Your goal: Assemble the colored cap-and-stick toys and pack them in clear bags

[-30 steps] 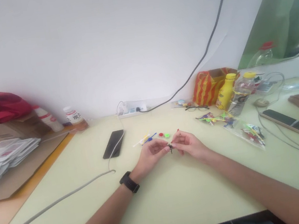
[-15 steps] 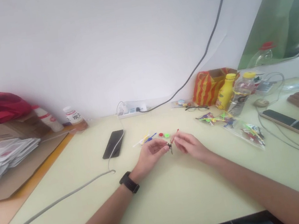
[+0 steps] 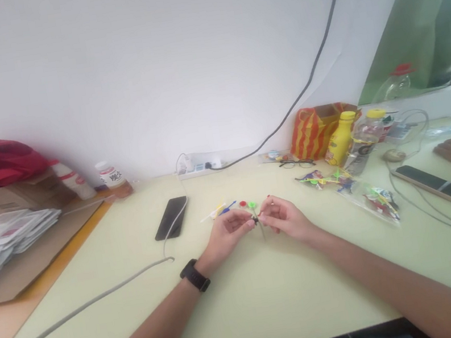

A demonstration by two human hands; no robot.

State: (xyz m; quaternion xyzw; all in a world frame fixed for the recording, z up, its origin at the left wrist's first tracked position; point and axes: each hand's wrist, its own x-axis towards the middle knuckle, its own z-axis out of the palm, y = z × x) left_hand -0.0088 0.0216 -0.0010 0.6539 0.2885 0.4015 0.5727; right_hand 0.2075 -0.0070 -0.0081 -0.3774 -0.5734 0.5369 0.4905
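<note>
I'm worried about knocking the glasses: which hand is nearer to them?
Right. The right hand is on the camera side of the glasses, slightly left; the left hand is on that side too, but farther left.

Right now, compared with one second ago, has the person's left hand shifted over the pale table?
No. The person's left hand keeps its place right of the black rectangular phone, with no visible shift either way.
</note>
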